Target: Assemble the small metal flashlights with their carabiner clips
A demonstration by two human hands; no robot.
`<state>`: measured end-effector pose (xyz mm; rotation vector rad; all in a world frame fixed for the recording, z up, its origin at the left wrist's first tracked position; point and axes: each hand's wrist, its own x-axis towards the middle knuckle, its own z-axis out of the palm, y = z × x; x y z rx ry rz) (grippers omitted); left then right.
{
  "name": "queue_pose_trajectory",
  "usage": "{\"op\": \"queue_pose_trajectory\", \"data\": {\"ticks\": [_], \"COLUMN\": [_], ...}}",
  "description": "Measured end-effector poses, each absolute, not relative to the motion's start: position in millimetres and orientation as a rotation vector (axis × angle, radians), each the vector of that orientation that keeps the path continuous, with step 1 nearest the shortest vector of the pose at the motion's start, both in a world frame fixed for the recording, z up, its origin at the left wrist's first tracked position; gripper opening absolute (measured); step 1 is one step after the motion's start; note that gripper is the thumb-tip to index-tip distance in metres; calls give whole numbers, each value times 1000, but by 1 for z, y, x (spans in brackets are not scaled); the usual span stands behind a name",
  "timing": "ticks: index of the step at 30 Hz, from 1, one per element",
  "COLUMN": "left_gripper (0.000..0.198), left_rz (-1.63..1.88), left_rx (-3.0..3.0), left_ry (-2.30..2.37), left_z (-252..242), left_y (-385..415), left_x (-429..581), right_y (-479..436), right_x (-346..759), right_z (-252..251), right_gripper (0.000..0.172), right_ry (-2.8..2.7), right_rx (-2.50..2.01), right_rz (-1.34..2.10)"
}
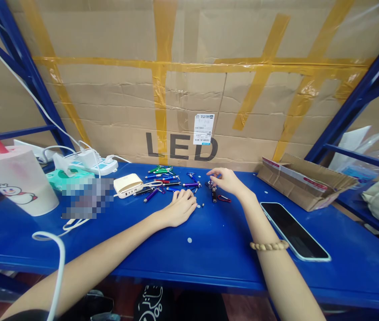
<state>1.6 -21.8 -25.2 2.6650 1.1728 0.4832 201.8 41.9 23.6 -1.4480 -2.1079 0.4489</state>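
My left hand (pixel 180 207) rests on the blue shelf surface (pixel 209 240) with its fingers curled under, next to a few tiny loose parts; what it holds, if anything, is hidden. My right hand (pixel 226 179) reaches further back with fingers spread and bent, its fingertips over a small dark keychain torch (pixel 214 194) with a red clip. Behind both hands lies a scattered pile of several small coloured torches (pixel 167 178), green, blue, purple and red. A beaded bracelet (pixel 268 245) circles my right wrist.
A phone (pixel 293 231) lies screen up at the right. An open cardboard box (pixel 305 180) sits behind it. At the left stand a large lidded cup (pixel 17 180), a power strip (pixel 92 164) with chargers, a cream power bank (pixel 128 185) and a white cable (pixel 57 263). A taped cardboard wall marked LED closes the back.
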Motion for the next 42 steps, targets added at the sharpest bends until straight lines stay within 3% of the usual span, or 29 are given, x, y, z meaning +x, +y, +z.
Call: {"op": "queue_pose_trajectory", "data": {"ticks": [7, 17, 28, 42], "left_gripper": [29, 33, 40, 43], "left_rz": [585, 1160, 1298, 1279], "left_rx": [2507, 1949, 1756, 1891], "left_ry": [1209, 1190, 1225, 1163], "left_z": [-23, -10, -11, -5], "left_y": [-22, -16, -9, -8], "left_x": [2, 2, -2, -9], "right_y": [27, 24, 20, 18], "right_x": [194, 173, 162, 157], "right_z": [37, 35, 29, 32], "right_gripper": [24, 33, 42, 23], "right_ry": [-2052, -1898, -2023, -2007], "right_rx": [-1271, -894, -872, -843], "right_rz": [761, 1193, 998, 817]}}
